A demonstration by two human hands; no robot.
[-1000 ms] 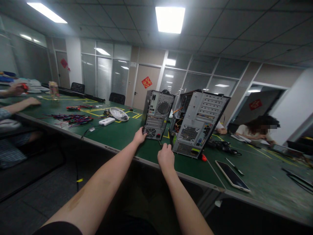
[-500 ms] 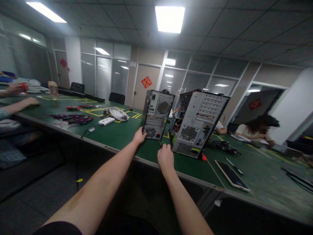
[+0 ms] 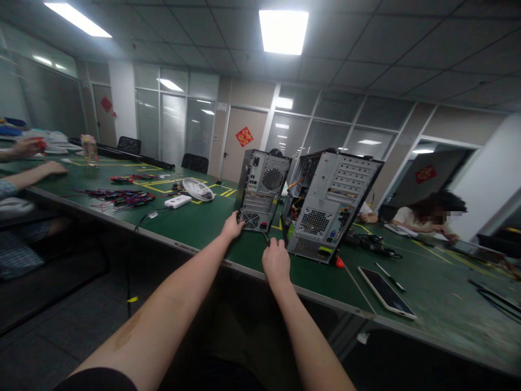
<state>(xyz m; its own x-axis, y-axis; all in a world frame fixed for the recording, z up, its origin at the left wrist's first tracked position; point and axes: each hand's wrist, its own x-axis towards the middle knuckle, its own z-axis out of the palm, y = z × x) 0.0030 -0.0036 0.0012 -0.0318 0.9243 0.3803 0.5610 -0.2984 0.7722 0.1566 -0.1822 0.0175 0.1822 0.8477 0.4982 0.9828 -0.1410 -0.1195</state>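
Note:
Two desktop computer towers stand upright on the green table, their rear panels facing me. My left hand grips the lower left edge of the smaller computer tower, beside its bottom fan grille. In my right hand, fingers closed, is a slim screwdriver; its handle is mostly hidden by the fingers. The thin shaft points up and left to the lower right corner of the smaller tower's back, and I cannot tell whether the tip sits in a screw. Right of that hand stands the larger computer tower, its left side open with wires showing.
A phone and a pen lie on the right, with black cables behind. Leftward are a white power strip, a white round basket and bundled wires. People sit at both sides. The table edge runs beneath my wrists.
Almost nothing differs. Both hands keep their places at the smaller tower, and the right hand shifts only very slightly.

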